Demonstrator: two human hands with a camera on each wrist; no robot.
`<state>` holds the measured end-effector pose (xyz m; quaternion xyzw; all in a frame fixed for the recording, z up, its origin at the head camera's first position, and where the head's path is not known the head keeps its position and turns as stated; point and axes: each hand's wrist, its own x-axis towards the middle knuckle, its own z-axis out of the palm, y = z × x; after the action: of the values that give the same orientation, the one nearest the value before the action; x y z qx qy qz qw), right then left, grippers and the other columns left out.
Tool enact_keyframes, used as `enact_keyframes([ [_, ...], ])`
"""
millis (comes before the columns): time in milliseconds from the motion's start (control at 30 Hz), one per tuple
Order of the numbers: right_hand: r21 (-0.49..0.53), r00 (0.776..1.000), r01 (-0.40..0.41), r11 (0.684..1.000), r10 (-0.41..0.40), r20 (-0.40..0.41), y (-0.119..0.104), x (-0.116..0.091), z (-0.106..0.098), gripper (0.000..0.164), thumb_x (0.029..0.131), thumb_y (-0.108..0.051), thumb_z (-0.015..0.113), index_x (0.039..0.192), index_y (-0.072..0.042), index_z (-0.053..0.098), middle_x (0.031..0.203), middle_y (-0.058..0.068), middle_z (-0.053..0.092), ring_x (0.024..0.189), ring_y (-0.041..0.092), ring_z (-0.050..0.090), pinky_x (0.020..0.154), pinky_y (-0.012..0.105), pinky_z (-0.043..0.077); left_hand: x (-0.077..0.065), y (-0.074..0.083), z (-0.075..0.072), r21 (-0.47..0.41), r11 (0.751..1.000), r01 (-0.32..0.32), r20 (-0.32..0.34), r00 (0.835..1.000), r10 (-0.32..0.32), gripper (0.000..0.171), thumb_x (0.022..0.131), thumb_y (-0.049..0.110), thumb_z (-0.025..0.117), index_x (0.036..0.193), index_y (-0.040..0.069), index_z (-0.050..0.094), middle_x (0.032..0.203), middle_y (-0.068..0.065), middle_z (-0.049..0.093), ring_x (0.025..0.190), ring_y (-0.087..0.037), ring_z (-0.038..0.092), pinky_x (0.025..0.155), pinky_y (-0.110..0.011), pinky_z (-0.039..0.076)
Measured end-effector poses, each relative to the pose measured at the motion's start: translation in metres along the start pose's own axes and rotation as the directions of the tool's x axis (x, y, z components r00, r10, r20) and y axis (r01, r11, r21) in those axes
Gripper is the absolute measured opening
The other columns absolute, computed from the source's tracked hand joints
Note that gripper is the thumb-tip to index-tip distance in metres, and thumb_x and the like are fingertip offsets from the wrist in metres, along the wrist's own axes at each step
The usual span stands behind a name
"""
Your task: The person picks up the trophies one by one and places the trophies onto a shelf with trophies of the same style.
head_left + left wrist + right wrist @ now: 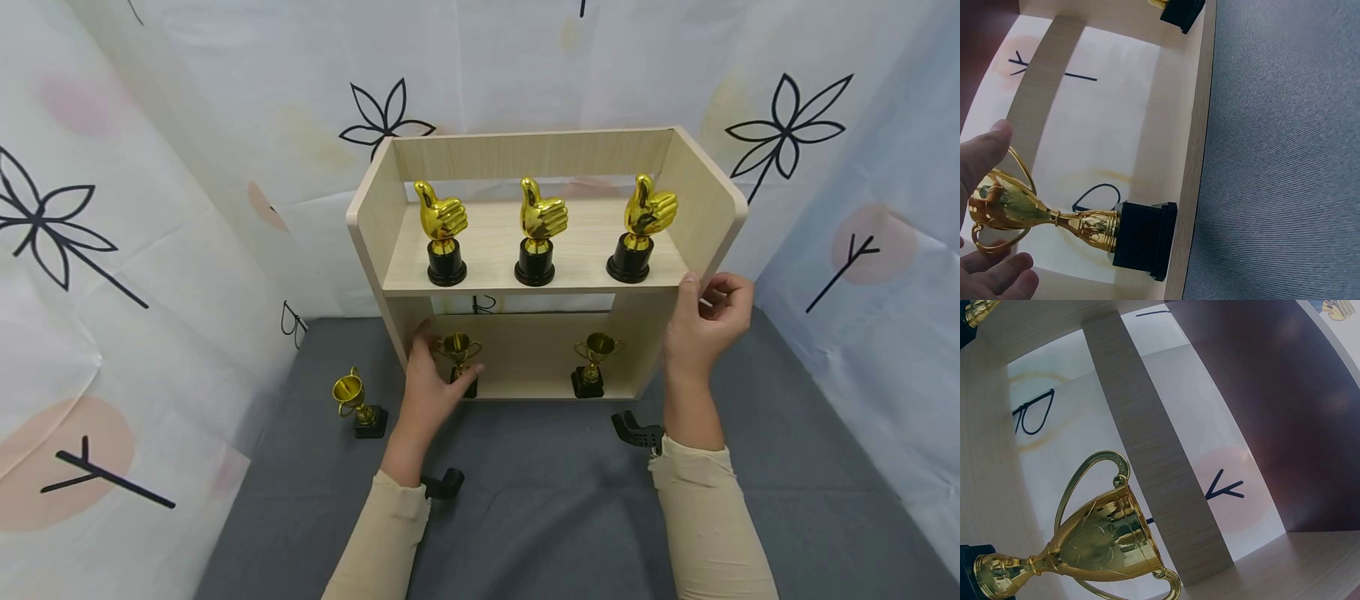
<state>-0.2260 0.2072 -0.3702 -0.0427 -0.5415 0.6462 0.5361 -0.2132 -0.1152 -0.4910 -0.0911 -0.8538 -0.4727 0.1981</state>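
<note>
A two-tier pale wooden shelf (532,146) stands in front of me. My left hand (431,387) reaches into its lower tier, thumb and fingers spread around a gold trophy cup (1004,203) on a black base. In the left wrist view, the thumb lies beside one cup handle and the fingertips (1019,272) beside the other. My right hand (705,321) holds the front edge of the shelf's right side panel between thumb and bent fingers. Left of that hand, a second trophy cup (1107,534) stands in the lower tier.
Three gold thumbs-up trophies (536,221) on round black bases line the upper tier. Another trophy cup (360,404) stands on the grey tabletop (540,492), left of the shelf. A white patterned cloth (480,67) hangs behind and at both sides.
</note>
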Motion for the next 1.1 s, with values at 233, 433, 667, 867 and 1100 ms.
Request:
enact_keyframes([
  [233, -0.001, 1.000, 0.012, 1.000, -0.012, 0.002, 0.002, 0.000, -0.001, 0.009, 0.093, -0.010, 0.066, 0.090, -0.015, 0.059, 0.086, -0.009, 0.052, 0.075, 0.006, 0.053, 0.067, 0.023, 0.040, -0.008, 0.002, -0.001, -0.013, 1.000, -0.007, -0.028, 1.000, 0.007, 0.107, 0.086, 0.028, 0.092, 0.165, 0.004, 0.024, 0.156, -0.024, 0.044, 0.144, -0.040, 0.049, 0.118, -0.059, 0.044],
  [433, -0.010, 1.000, 0.009, 1.000, -0.009, -0.005, 0.004, 0.000, -0.002, 0.010, 0.093, -0.010, 0.066, 0.090, -0.016, 0.059, 0.087, -0.008, 0.052, 0.075, 0.006, 0.054, 0.068, 0.023, 0.040, -0.013, 0.003, -0.002, 0.003, 1.000, 0.021, -0.047, 0.999, -0.021, 0.106, 0.086, 0.028, 0.092, 0.164, 0.004, 0.024, 0.159, -0.023, 0.041, 0.148, -0.039, 0.046, 0.121, -0.057, 0.042],
  [667, -0.006, 1.000, 0.002, 1.000, -0.002, -0.003, 0.006, 0.001, -0.002, 0.010, 0.093, -0.010, 0.066, 0.090, -0.017, 0.059, 0.087, -0.007, 0.053, 0.075, 0.007, 0.055, 0.068, 0.024, 0.041, -0.018, 0.007, -0.006, 0.027, 0.999, 0.028, -0.035, 0.999, -0.027, 0.108, 0.086, 0.028, 0.092, 0.165, 0.003, 0.022, 0.161, -0.024, 0.038, 0.151, -0.039, 0.044, 0.121, -0.053, 0.043],
  [867, 0.000, 1.000, -0.002, 1.000, 0.002, -0.004, 0.007, 0.001, -0.002, 0.013, 0.093, -0.010, 0.067, 0.090, -0.019, 0.058, 0.089, -0.004, 0.054, 0.077, 0.008, 0.056, 0.069, 0.024, 0.041, -0.024, 0.008, -0.012, 0.012, 1.000, 0.025, -0.015, 1.000, -0.025, 0.105, 0.088, 0.028, 0.090, 0.166, 0.004, 0.022, 0.160, -0.024, 0.038, 0.152, -0.038, 0.043, 0.120, -0.054, 0.044],
  [1100, 0.009, 1.000, -0.008, 1.000, 0.008, -0.001, -0.001, -0.002, 0.000, 0.014, 0.093, -0.009, 0.066, 0.090, -0.020, 0.058, 0.090, -0.005, 0.054, 0.078, 0.007, 0.057, 0.070, 0.024, 0.043, -0.031, 0.007, -0.016, -0.001, 1.000, 0.029, -0.024, 0.999, -0.029, 0.105, 0.088, 0.025, 0.090, 0.166, 0.006, 0.022, 0.154, -0.024, 0.043, 0.145, -0.039, 0.049, 0.117, -0.056, 0.047],
])
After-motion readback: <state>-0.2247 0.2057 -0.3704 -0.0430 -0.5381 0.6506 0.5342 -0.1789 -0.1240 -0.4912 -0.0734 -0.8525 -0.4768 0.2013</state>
